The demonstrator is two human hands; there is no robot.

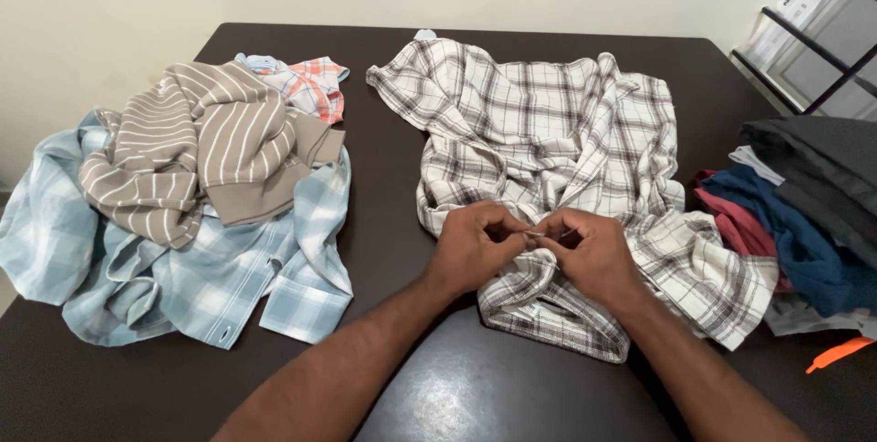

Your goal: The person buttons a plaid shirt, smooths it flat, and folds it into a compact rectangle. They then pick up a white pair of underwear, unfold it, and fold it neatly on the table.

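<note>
Both hands, left (472, 246) and right (596, 255), pinch the soft, rumpled fabric of a white-and-brown plaid shirt (548, 145) in a tight grip at mid-table (512, 396), dark and glossy. A striped beige top (206, 145) crowns the left heap.

A striped brown top (196, 145) lies on a blue checked shirt (183, 268), left on the table (475, 396). Folded clothes (804, 214) sit stacked at the right edge.

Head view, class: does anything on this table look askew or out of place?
Yes. The white plaid shirt lies crumpled and twisted, both hands pinching its edge. The light blue plaid shirt droops over the table's left edge beneath a bunched striped top.
</note>
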